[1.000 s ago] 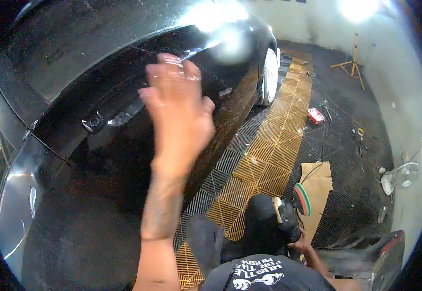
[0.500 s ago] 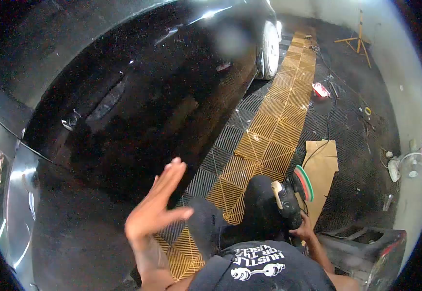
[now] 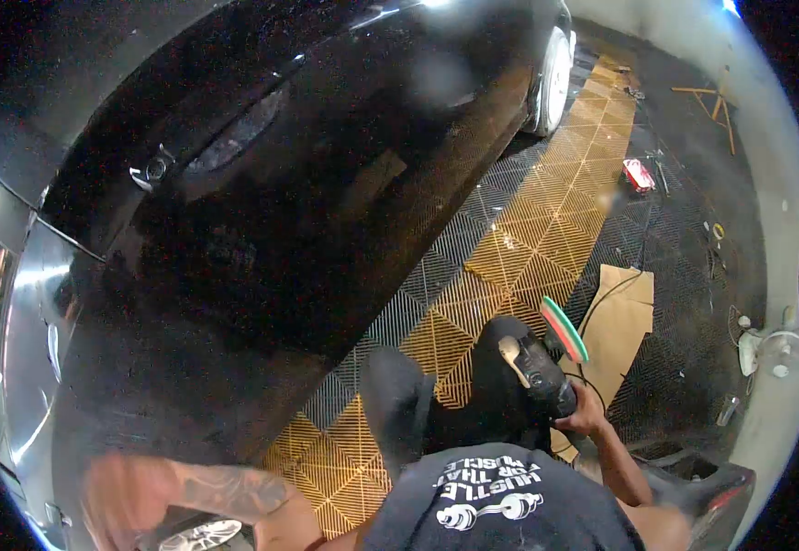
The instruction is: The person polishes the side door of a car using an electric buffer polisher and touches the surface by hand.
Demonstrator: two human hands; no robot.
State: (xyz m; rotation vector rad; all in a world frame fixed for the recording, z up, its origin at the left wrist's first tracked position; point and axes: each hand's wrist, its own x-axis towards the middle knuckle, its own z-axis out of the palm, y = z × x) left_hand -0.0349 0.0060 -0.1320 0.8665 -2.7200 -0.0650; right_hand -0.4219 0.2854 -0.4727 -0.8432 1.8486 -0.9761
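My right hand (image 3: 585, 410) grips the rear end of a black car polisher (image 3: 535, 372) beside my knee. Its round foam pad (image 3: 564, 329), banded green, white and red, faces up and to the right, off any surface. My left hand (image 3: 128, 500) is at the lower left, close to the lower part of a glossy black car (image 3: 262, 275); motion smears its fingers, and whether it touches the panel I cannot tell. The car's door handle (image 3: 234, 138) shows farther up the side.
Yellow and black ribbed floor tiles (image 3: 509, 243) run along the car to its wheel (image 3: 553, 81). Right of the polisher lie cardboard (image 3: 626, 303) and a cable. Beyond are a red-and-white box (image 3: 638, 174) and a yellow stand (image 3: 719, 110). A dark part with a red light (image 3: 725, 496) sits low right.
My left hand has swung down and left, from open in front of the car side to the lower left. The polisher stays in my right hand, tilted slightly differently. The view has shifted.
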